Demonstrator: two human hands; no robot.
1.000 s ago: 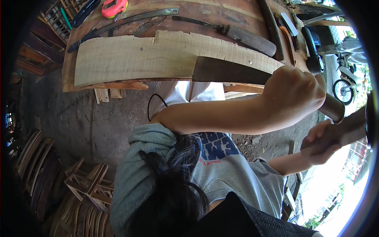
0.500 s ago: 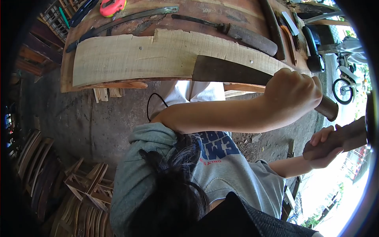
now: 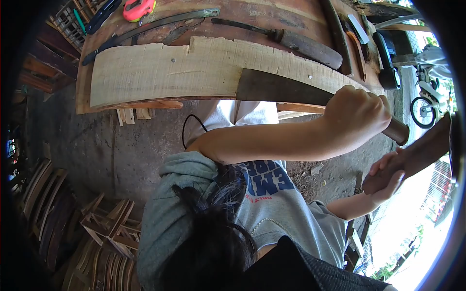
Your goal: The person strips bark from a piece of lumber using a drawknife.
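My left hand (image 3: 357, 114) is closed around the wooden handle of a machete (image 3: 281, 87). Its wide dark blade lies across the near edge of a pale, curved wooden board (image 3: 141, 72), and the handle's butt sticks out past my fist. Two nail heads show in the board, whose far edge is rough and stepped. To the right, my right hand (image 3: 386, 174) grips the end of a thick brown wooden club (image 3: 422, 145). The club slants up and away toward the right edge of the view, where its far end is cut off.
Behind the board on the workbench (image 3: 286, 12) lie a wooden-handled tool (image 3: 310, 48), a long curved blade (image 3: 160, 24) and a red tape measure (image 3: 138, 9). Wooden frames (image 3: 111, 223) and curved slats stand at lower left. A motorcycle (image 3: 427, 102) is parked beyond the bench.
The club has swung so its far end is higher, and my right hand has shifted left. My left hand and the machete handle have moved slightly left; the board stays put.
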